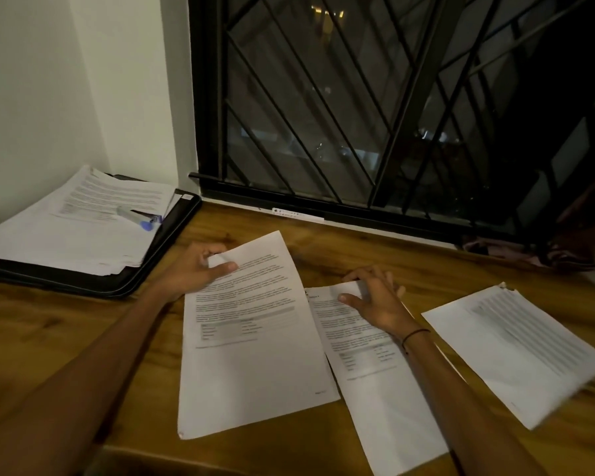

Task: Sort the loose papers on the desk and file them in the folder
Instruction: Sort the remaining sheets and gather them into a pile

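Observation:
Three printed sheets lie on the wooden desk [66,331]. My left hand [194,269] pinches the top left corner of the left sheet [251,355], thumb on top. My right hand [375,298] grips the top edge of the middle sheet [382,389], which lies partly under my right forearm. The right sheet [516,352] lies apart, untouched. An open black folder [145,269] sits at the far left with a stack of filed papers [69,231] on it.
A pen with a blue cap [140,218] lies on the stack in the folder. A barred window [375,108] runs along the desk's far edge. White wall stands behind the folder. Dark cloth [571,245] bunches at the far right.

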Available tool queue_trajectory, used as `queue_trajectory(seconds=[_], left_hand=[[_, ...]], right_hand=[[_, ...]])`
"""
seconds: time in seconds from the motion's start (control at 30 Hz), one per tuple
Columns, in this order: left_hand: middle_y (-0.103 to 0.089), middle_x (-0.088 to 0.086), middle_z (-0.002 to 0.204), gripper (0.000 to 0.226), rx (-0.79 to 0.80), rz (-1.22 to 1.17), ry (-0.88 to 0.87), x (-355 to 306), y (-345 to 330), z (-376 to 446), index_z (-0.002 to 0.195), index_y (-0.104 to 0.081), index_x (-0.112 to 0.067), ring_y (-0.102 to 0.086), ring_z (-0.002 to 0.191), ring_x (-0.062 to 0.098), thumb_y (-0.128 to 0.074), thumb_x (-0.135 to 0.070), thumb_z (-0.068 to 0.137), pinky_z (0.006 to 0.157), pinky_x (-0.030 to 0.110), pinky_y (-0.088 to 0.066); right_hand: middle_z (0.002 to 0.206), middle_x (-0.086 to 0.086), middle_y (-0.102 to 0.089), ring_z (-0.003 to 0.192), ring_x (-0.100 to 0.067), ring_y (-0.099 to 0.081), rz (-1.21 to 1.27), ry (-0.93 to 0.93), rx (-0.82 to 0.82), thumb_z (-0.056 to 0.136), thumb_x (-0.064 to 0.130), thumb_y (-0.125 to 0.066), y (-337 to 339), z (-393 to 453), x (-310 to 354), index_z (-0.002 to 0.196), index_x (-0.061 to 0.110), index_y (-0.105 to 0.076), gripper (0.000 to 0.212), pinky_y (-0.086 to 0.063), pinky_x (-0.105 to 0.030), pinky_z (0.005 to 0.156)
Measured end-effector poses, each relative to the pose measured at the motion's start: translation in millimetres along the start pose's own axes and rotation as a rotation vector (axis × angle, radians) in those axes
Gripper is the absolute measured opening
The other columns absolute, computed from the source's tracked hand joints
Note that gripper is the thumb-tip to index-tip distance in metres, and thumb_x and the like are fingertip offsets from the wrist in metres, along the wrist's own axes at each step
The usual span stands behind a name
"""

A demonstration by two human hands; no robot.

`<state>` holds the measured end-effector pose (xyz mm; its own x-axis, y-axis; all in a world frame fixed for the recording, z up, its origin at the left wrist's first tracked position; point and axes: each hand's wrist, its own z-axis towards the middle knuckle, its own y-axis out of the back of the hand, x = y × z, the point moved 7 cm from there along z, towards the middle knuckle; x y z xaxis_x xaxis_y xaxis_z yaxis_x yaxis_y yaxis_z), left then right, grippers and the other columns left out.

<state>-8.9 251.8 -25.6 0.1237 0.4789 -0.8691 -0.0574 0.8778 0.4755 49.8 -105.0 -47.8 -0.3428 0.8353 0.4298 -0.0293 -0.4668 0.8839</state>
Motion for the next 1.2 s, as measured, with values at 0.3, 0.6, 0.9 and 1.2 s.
queue_trajectory(seconds=[0.3,0.6,0.9,1.2], left_hand=[[-0.079,-0.004,0.093,0.016,0.063,-0.029,-0.003,-3.6,-14.3,2.3,0.097,-0.072,-0.012,-0.077,0.081,0.016,-0.078,-0.024,0.089,0.065,0.024,-0.061],[-0.078,0.006,0.109,0.029,0.170,-0.274,0.069,-24.7,-47.7,24.8,0.114,-0.072,-0.011,-0.076,0.098,0.028,-0.076,-0.025,0.089,0.083,0.045,-0.062],[-0.078,0.004,0.110,0.032,0.171,-0.444,0.219,-36.3,-95.5,55.1,0.122,-0.070,-0.016,-0.076,0.100,0.025,-0.074,-0.025,0.091,0.092,0.051,-0.059],[-0.074,-0.007,0.101,0.024,0.036,0.153,0.061,-34.0,-132.4,78.0,0.102,-0.073,-0.029,-0.070,0.088,0.010,-0.080,-0.044,0.085,0.077,0.034,-0.061]], right_hand=[[0.127,0.011,-0.049,0.128,-0.014,-0.034,0.037,-0.010,-0.053,0.084,0.058,-0.075,-4.0,6.4,8.4,0.118,0.039,-0.061,0.041,-0.016,-0.037,0.094],[0.133,0.003,-0.047,0.126,-0.023,-0.038,-0.051,-0.058,-0.131,0.080,0.061,-0.077,3.4,5.8,7.0,0.124,0.032,-0.056,0.057,-0.032,-0.049,0.105],[0.135,-0.006,-0.039,0.130,-0.030,-0.034,-0.126,-0.381,-0.064,0.086,0.049,-0.075,4.1,11.4,-10.1,0.131,0.029,-0.047,0.056,-0.027,-0.054,0.108],[0.095,-0.002,-0.073,0.099,-0.024,-0.068,0.707,-0.486,-0.316,0.094,0.031,-0.075,54.5,-13.3,-56.4,0.097,0.012,-0.069,0.020,-0.054,-0.031,0.082]])
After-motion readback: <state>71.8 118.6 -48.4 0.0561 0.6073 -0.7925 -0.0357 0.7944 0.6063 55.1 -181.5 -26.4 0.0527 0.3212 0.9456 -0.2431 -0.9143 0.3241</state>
